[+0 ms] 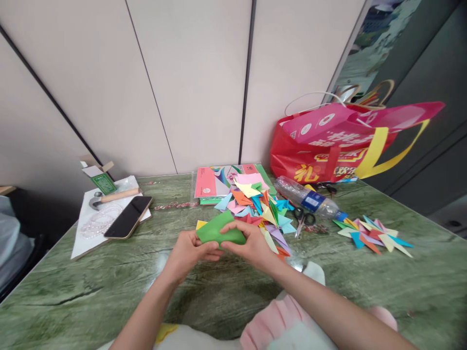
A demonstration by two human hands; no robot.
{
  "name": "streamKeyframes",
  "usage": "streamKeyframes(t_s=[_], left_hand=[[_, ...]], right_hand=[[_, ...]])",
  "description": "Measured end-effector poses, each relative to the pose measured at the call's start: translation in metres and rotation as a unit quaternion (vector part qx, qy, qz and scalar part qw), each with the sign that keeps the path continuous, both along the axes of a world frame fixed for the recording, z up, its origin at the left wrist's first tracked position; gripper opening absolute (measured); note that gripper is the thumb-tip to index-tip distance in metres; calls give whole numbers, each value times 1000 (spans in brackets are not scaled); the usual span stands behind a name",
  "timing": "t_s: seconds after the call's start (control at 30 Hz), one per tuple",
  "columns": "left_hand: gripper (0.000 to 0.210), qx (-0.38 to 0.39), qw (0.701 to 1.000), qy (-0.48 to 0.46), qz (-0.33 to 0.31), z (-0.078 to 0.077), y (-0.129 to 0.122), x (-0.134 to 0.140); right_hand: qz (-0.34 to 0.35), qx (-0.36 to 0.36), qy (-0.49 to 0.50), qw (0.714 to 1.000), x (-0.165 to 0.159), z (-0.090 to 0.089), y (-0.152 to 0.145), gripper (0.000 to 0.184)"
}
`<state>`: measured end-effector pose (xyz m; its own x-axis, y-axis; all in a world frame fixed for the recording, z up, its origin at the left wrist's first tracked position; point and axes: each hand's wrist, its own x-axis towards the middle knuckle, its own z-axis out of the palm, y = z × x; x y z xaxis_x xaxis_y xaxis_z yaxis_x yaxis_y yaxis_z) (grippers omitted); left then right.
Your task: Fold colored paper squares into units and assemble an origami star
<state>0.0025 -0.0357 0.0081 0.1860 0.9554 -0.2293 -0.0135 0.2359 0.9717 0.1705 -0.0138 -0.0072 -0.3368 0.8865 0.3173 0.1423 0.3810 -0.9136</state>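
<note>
Hands meeting over the green marble table [91,291] in the head view: left hand [188,253] and right hand [248,248] are both pinching a green paper sheet [219,231], holding it folded just above the tabletop, in front of the pile of colored folded pieces [255,206]. Risk: fingers are gripping only the edges, so the fold is likely skewing or the sheet slipping; scissors [302,218] and bottle [308,198] are lying near the right forearm and could get knocked.

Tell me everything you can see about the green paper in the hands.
The green paper is a plain, matte sheet, apparently folded, with a straight upper edge and one corner pointing up left. It is held just above the green marble table, gripped by the left hand from below and the right hand, whose fingers curl over its top edge.
</note>
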Motion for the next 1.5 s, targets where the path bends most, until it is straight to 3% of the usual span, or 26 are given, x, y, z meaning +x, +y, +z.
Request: streamKeyframes(t_s=[0.63, 0.83, 1.0, 1.1, 1.27, 1.5], left_hand=[[30, 14, 999, 4, 47, -3, 1, 4], [26, 10, 997, -7, 75, -3, 0, 10], [24, 13, 993, -19, 116, -1, 0, 11], [21, 23, 994, -20, 106, -2, 0, 13], [16, 56, 993, 29, 97, -4, 0, 15], [17, 47, 996, 6, 69, -6, 1, 13]], right_hand=[[-29, 72, -28, 997, -3, -1, 0, 5], [-85, 111, -72, 988, -3, -4, -1, 21], [-113, 111, -54, 986, -7, -7, -2, 65], [-109, 73, -45, 990, -9, -8, -2, 77], [-106, 29, -47, 993, -11, -10, -2, 64], [-115, 1, -55, 992, -13, -13, -3, 55]])
